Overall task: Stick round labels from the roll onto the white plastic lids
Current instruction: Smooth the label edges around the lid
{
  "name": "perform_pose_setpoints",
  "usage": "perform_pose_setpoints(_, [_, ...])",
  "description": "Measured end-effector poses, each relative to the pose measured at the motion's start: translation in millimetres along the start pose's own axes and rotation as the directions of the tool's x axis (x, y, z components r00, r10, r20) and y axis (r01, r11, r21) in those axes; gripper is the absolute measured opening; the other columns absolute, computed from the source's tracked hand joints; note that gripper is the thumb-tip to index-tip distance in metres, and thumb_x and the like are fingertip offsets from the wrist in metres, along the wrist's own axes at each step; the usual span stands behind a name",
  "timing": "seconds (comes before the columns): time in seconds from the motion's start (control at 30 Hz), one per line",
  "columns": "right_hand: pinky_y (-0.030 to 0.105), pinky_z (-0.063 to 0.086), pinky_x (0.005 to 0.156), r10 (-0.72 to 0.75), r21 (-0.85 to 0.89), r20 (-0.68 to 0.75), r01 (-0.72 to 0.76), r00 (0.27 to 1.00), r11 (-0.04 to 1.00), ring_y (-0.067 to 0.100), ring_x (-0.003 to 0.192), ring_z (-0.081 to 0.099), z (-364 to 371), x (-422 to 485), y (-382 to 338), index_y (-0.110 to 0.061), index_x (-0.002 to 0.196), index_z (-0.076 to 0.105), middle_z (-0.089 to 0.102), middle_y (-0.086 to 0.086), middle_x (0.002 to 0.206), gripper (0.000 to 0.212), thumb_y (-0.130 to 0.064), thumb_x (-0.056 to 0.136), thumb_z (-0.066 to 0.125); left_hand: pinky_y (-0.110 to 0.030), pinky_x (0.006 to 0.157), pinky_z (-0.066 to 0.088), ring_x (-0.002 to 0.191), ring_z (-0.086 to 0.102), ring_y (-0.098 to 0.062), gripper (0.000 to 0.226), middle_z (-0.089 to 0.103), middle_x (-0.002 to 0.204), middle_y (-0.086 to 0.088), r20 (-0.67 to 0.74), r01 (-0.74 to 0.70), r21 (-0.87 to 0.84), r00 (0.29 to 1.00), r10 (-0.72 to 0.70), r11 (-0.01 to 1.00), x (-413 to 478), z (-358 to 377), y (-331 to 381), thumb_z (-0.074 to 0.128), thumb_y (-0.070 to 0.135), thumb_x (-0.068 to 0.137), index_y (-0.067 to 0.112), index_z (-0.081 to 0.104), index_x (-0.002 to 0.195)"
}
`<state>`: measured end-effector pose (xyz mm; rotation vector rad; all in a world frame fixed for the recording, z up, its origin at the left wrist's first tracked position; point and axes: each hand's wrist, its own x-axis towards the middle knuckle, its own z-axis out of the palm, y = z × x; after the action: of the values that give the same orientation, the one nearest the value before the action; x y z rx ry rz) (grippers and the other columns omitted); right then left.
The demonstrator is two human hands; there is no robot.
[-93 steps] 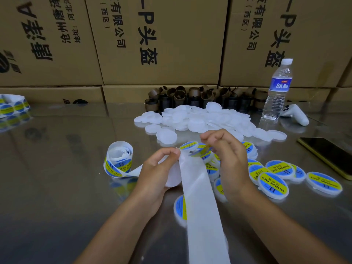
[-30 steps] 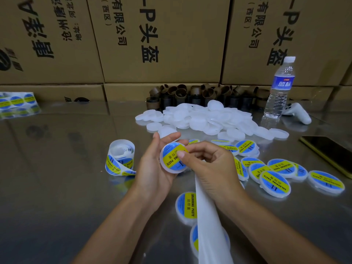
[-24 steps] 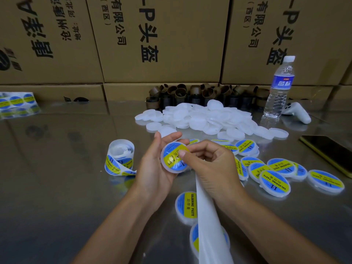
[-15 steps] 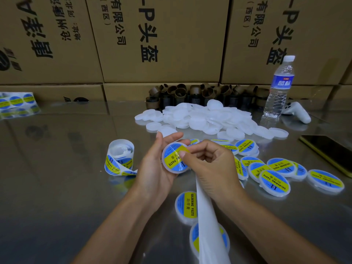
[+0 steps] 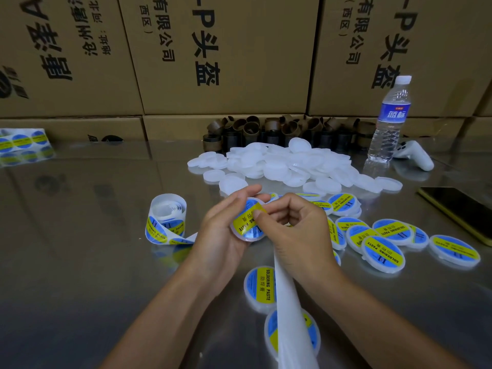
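My left hand (image 5: 221, 230) grips a white plastic lid (image 5: 246, 222) that carries a blue and yellow round label, held up above the table. My right hand (image 5: 295, 230) has its thumb pressed on the label while its curled fingers hold the empty white backing strip (image 5: 287, 302), which trails down toward me. The label roll (image 5: 166, 218) stands to the left on the table. A pile of bare white lids (image 5: 287, 166) lies behind my hands. Several labelled lids (image 5: 383, 243) lie to the right, and two more (image 5: 259, 286) lie near me.
The table top (image 5: 80, 249) is shiny metal. Cardboard boxes (image 5: 221, 54) wall off the back. Brown cardboard cores (image 5: 266, 129) stand behind the lids. A water bottle (image 5: 388, 121), a white controller (image 5: 415, 155) and a phone (image 5: 463, 209) sit at right. A label strip (image 5: 21, 138) lies far left.
Three seconds ago my right hand peeled a label off the strip. Since then the label has gone onto the lid, and my right thumb has been rubbing across it while the lid turns slightly.
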<state>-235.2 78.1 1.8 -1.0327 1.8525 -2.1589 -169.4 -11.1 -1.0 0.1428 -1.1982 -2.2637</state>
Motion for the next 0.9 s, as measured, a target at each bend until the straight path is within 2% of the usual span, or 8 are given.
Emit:
perform_pose_setpoints(0.13, [0.016, 0.049, 0.055, 0.021, -0.001, -0.038, -0.021, 0.999, 1.000, 0.008, 0.056, 0.057, 0.1, -0.6, 1.1, -0.020, 0.064, 0.065, 0.062, 0.000, 0.056, 0.019, -0.008, 0.075, 0.075, -0.028, 0.082, 0.057, 0.100, 0.069, -0.022, 0.034, 0.074, 0.103, -0.004, 0.046, -0.041, 0.071, 0.998, 0.037, 0.997, -0.9, 0.0, -1.0, 0.055, 0.017, 0.077, 0.011, 0.063, 0.109])
perform_pose_setpoints(0.3, [0.017, 0.050, 0.055, 0.049, -0.015, -0.090, -0.051, 0.995, 0.999, 0.007, 0.055, 0.061, -0.9, -0.4, 2.2, -0.022, 0.064, 0.067, 0.065, 0.000, 0.059, 0.015, -0.018, 0.076, 0.076, -0.025, 0.079, 0.056, 0.106, 0.067, -0.016, 0.035, 0.073, 0.107, 0.000, 0.073, -0.051, 0.071, 0.996, 0.046, 0.996, -0.9, -0.8, -2.3, 0.055, 0.015, 0.078, 0.013, 0.062, 0.113])
perform_pose_setpoints(0.5, [0.023, 0.047, 0.055, -0.097, -0.195, -0.104, 0.076, 0.990, 0.978, 0.002, 0.051, 0.054, -0.6, -3.2, 2.5, -0.022, 0.069, 0.063, 0.060, -0.009, 0.056, 0.012, -0.023, 0.078, 0.072, -0.035, 0.092, 0.053, 0.109, 0.066, -0.023, 0.036, 0.071, 0.113, -0.001, 0.081, -0.035, 0.045, 0.996, 0.031, 0.998, -0.3, -1.5, -3.2, 0.056, 0.014, 0.078, 0.012, 0.062, 0.113])
perform_pose_setpoints(0.57, [0.018, 0.042, 0.051, -0.152, -0.258, -0.101, 0.122, 0.983, 0.959, 0.003, 0.051, 0.053, -0.6, -3.6, 2.2, -0.024, 0.069, 0.061, 0.057, -0.014, 0.055, 0.014, -0.024, 0.078, 0.073, -0.038, 0.094, 0.052, 0.109, 0.065, -0.027, 0.036, 0.070, 0.116, -0.002, 0.078, -0.032, 0.038, 0.997, 0.029, 0.999, -0.2, -1.6, -3.6, 0.056, 0.015, 0.078, 0.012, 0.062, 0.113])
perform_pose_setpoints(0.67, [0.015, 0.040, 0.050, -0.195, -0.279, -0.093, 0.163, 0.976, 0.947, 0.006, 0.051, 0.054, -0.8, -4.5, 1.0, -0.029, 0.072, 0.059, 0.057, -0.012, 0.057, 0.017, -0.023, 0.077, 0.074, -0.038, 0.092, 0.053, 0.108, 0.066, -0.027, 0.036, 0.070, 0.117, -0.003, 0.076, -0.034, 0.025, 0.997, 0.032, 0.999, -0.5, -0.8, -3.2, 0.056, 0.014, 0.078, 0.012, 0.061, 0.114])
perform_pose_setpoints(0.8, [0.026, 0.046, 0.053, -0.161, -0.194, -0.061, 0.147, 0.985, 0.970, 0.009, 0.047, 0.054, -3.5, -2.7, -0.7, -0.045, 0.090, 0.049, 0.059, -0.004, 0.057, 0.037, -0.023, 0.075, 0.076, -0.028, 0.079, 0.057, 0.104, 0.068, -0.021, 0.037, 0.071, 0.113, -0.004, 0.073, -0.032, -0.019, 0.997, 0.033, 0.999, -1.9, 0.3, -1.9, 0.055, 0.012, 0.078, 0.009, 0.060, 0.115])
perform_pose_setpoints(0.9, [0.021, 0.042, 0.050, -0.161, -0.215, -0.061, 0.144, 0.985, 0.966, 0.005, 0.046, 0.049, -3.7, -0.8, 0.6, -0.040, 0.089, 0.048, 0.054, -0.006, 0.053, 0.033, -0.026, 0.074, 0.075, -0.029, 0.081, 0.057, 0.104, 0.068, -0.020, 0.039, 0.071, 0.114, -0.004, 0.080, -0.017, -0.001, 0.997, 0.017, 1.000, -2.7, 1.5, -1.7, 0.055, 0.013, 0.077, 0.010, 0.060, 0.115])
